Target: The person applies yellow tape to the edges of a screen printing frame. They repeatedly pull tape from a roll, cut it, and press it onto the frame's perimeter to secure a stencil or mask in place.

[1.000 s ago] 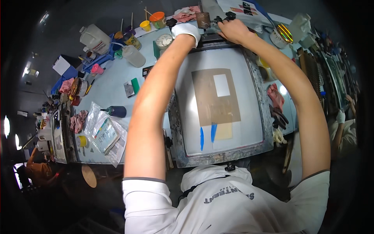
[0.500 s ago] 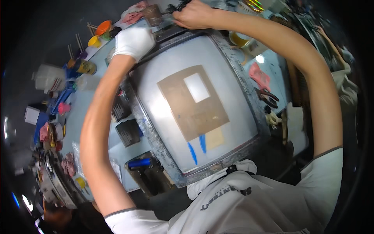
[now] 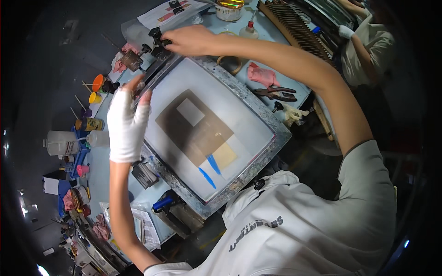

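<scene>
A screen-printing frame (image 3: 271, 120) with a paint-spotted border lies in front of me. Its pale mesh (image 3: 251, 133) bears a brown rectangle (image 3: 184, 133) with a lighter window, a yellowish patch (image 3: 224, 155) and two blue strips (image 3: 207, 178). At the frame's far corner, the bent fingers of my right hand (image 3: 191, 40) close on a black clamp knob (image 3: 156, 34). My left hand (image 3: 126, 119), in a white glove that leaves fingertips bare, is at the frame's left edge beside a dark bar (image 3: 159, 72). Its thumb and finger stand apart, with nothing visible between them.
Pliers (image 3: 278, 94), a pink cloth (image 3: 261, 74) and a tape roll (image 3: 229, 65) lie right of the frame. Orange and yellow cups (image 3: 95, 97) and a white jug (image 3: 61, 142) stand left. A blue-handled tool (image 3: 165, 202) sits near me. Another person (image 3: 375, 50) works at far right.
My view has turned, so the frame appears rotated and further left. My left hand has drawn back along the frame's left side, its fingers now spread. My right hand stays at the black knob.
</scene>
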A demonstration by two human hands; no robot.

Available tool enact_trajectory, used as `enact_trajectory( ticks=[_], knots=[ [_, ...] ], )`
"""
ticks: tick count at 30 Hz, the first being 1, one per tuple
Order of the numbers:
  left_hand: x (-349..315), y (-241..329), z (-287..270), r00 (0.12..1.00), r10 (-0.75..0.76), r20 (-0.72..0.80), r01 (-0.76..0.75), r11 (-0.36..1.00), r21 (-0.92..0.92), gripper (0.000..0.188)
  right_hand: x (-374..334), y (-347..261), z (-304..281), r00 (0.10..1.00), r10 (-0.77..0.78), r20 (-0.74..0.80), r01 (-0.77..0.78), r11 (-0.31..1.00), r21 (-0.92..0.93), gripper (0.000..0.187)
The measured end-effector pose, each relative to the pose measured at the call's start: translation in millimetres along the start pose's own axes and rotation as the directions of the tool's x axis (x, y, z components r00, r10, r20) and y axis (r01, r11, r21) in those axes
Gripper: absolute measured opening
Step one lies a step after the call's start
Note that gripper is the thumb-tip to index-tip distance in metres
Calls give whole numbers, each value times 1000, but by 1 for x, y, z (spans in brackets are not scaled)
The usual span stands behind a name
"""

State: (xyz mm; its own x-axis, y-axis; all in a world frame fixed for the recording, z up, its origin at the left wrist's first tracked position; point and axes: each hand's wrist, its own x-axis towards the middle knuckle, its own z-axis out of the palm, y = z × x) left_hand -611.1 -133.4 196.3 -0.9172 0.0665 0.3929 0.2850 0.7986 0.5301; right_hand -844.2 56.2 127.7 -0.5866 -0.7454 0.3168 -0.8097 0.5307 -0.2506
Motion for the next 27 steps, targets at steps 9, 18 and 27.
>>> enact_trajectory(
  ticks=[9, 18, 27],
  knots=[
    [-110, 188, -67, 924, 356, -139, -169, 56, -984, 42, -120, 163, 72, 941, 331, 72, -330, 943, -35, 55],
    [-124, 192, -72, 929, 356, -97, -136, 85, -987, 48, -78, 170, 108, 823, 510, 251, -490, 860, -142, 42],
    [-137, 194, -68, 954, 268, -135, -152, 44, -987, 29, -131, 138, 30, 928, 258, -267, -187, 946, 265, 37]
  ],
)
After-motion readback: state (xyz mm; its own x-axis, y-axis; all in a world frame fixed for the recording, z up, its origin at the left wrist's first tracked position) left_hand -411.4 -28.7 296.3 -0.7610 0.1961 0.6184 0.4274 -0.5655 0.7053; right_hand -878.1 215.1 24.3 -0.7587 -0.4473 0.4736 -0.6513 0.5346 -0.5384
